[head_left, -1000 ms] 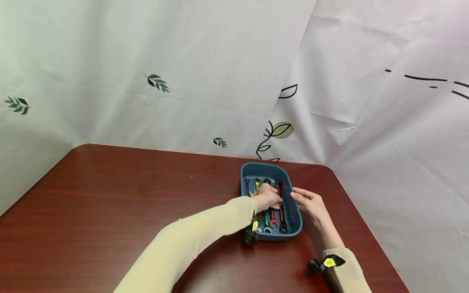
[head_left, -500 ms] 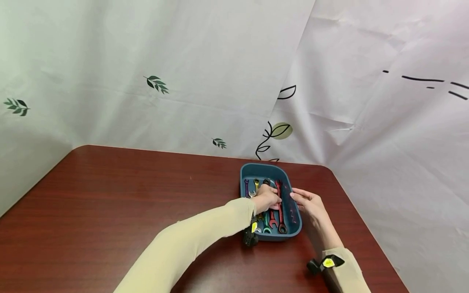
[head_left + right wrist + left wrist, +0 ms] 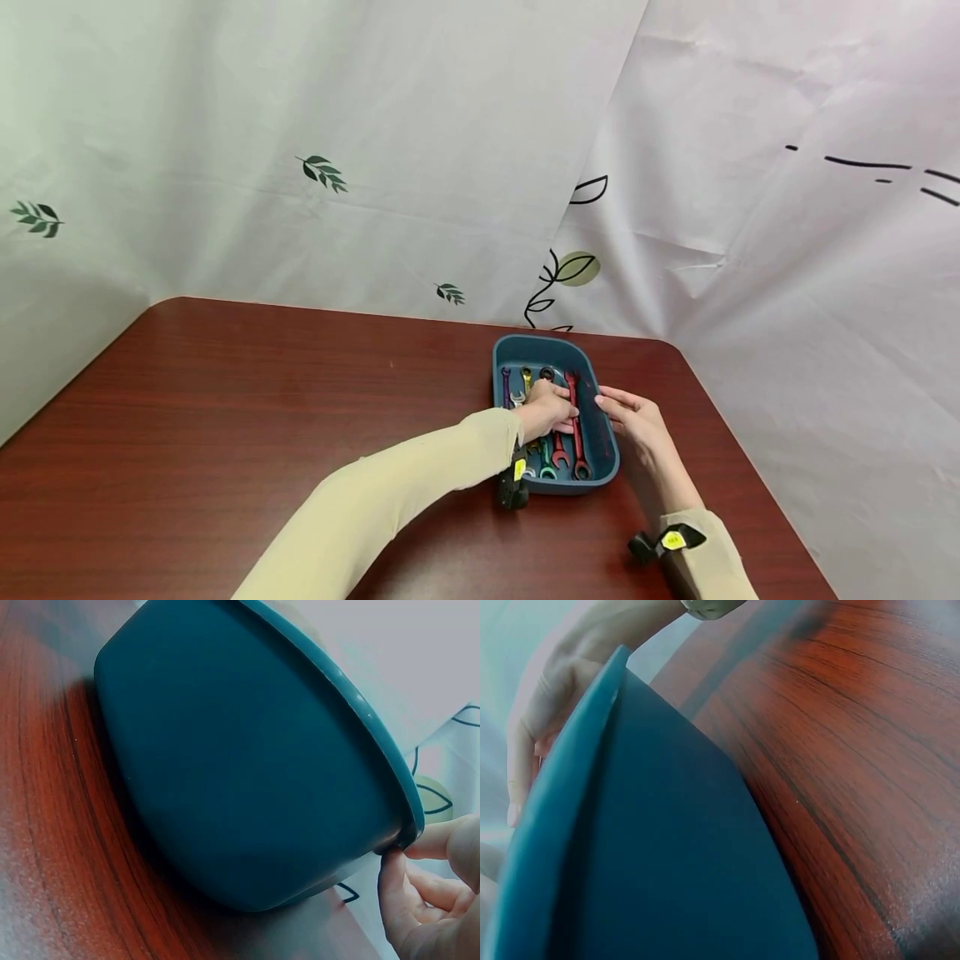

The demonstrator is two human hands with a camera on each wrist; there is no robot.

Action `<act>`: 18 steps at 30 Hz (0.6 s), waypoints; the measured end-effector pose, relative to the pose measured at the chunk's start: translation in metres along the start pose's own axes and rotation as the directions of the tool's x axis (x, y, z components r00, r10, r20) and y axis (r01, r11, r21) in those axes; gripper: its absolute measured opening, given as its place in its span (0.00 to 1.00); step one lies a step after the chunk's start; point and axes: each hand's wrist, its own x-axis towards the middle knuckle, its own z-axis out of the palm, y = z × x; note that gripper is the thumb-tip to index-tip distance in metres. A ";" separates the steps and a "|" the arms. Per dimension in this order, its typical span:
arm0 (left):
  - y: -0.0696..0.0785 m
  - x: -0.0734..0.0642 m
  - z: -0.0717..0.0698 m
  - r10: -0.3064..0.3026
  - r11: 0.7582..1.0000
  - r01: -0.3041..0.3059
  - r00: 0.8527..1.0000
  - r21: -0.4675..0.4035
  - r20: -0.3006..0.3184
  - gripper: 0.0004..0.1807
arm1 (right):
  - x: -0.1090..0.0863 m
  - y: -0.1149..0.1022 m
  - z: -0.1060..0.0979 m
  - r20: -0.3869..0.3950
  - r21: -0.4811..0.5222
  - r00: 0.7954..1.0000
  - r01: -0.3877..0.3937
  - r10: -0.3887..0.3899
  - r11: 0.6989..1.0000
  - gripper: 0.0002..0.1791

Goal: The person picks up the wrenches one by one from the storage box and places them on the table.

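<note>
In the head view a blue plastic tray [image 3: 596, 433] stands on the table with several coloured wrenches inside. My left hand [image 3: 547, 408] reaches into it and pinches the long red wrench [image 3: 579, 450] along the right side; the exact fingertip contact is small and partly hidden. My right hand [image 3: 637, 417] grips the tray's right rim between thumb and fingers, as the right wrist view shows at the tray's corner [image 3: 405, 817]. Beside the long one lie a shorter red wrench [image 3: 559, 454], a green wrench [image 3: 547, 469], a yellow wrench [image 3: 527, 377] and a purple wrench [image 3: 506, 382]. My left forearm hides some others.
The reddish-brown wooden table [image 3: 300, 400] extends far to the left of the tray. Behind it hangs a pale curtain [image 3: 375, 167] with leaf prints. The tray's side wall [image 3: 675, 825] fills much of the left wrist view.
The long red wrench shifts slightly left, then back to the right, under my left hand's fingers. My right hand stays at the rim, and the tray keeps its place.
</note>
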 end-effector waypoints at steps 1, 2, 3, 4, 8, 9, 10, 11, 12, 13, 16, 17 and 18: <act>0.000 0.000 0.000 0.004 1.000 -0.004 1.000 0.005 0.001 0.19 | 0.000 0.000 0.000 -0.002 -0.004 1.000 0.000 0.000 1.000 0.30; 0.000 0.000 0.000 0.005 1.000 -0.005 1.000 0.007 0.002 0.19 | 0.000 0.000 -0.001 -0.001 -0.008 1.000 0.000 -0.001 1.000 0.31; 0.000 0.000 0.000 0.006 1.000 -0.006 1.000 0.011 0.002 0.19 | 0.000 0.000 -0.001 -0.006 -0.005 1.000 -0.001 0.001 1.000 0.30; -0.001 0.000 0.000 0.007 1.000 -0.007 1.000 0.011 0.002 0.19 | -0.001 0.000 -0.001 -0.003 -0.007 1.000 0.002 -0.002 1.000 0.30; 0.000 -0.001 0.000 0.010 1.000 -0.010 1.000 0.006 0.004 0.19 | -0.001 0.000 -0.002 0.000 -0.003 1.000 0.010 -0.010 1.000 0.31; 0.000 -0.002 -0.001 0.012 1.000 -0.012 1.000 0.002 0.006 0.19 | -0.001 0.000 -0.001 -0.002 -0.002 1.000 0.011 -0.011 1.000 0.30; 0.001 -0.003 -0.001 0.015 1.000 -0.015 1.000 -0.004 0.007 0.19 | -0.001 0.000 -0.001 0.004 -0.006 1.000 0.016 -0.016 1.000 0.31; 0.001 -0.004 -0.001 0.018 1.000 -0.018 1.000 -0.010 0.008 0.19 | -0.001 0.000 -0.001 0.001 -0.004 1.000 0.015 -0.015 1.000 0.30; 0.002 -0.004 -0.002 0.020 1.000 -0.020 1.000 -0.017 0.009 0.19 | -0.001 0.001 0.000 0.002 -0.006 1.000 0.014 -0.014 1.000 0.31; 0.002 -0.005 -0.002 0.022 0.999 -0.022 1.000 -0.025 0.010 0.19 | -0.001 0.000 0.000 -0.001 -0.005 1.000 0.011 -0.011 1.000 0.30; 0.003 -0.007 -0.003 0.030 0.999 -0.029 0.999 -0.043 0.015 0.19 | -0.001 0.000 -0.001 -0.001 -0.020 1.000 0.007 -0.007 1.000 0.31; 0.003 -0.008 -0.003 0.032 0.998 -0.031 0.999 -0.048 0.016 0.19 | -0.001 0.001 0.000 -0.009 -0.021 1.000 0.002 -0.003 1.000 0.31; 0.003 -0.009 -0.003 0.033 0.998 -0.032 0.999 -0.053 0.016 0.20 | -0.001 0.000 -0.001 -0.008 -0.025 1.000 0.003 -0.003 1.000 0.32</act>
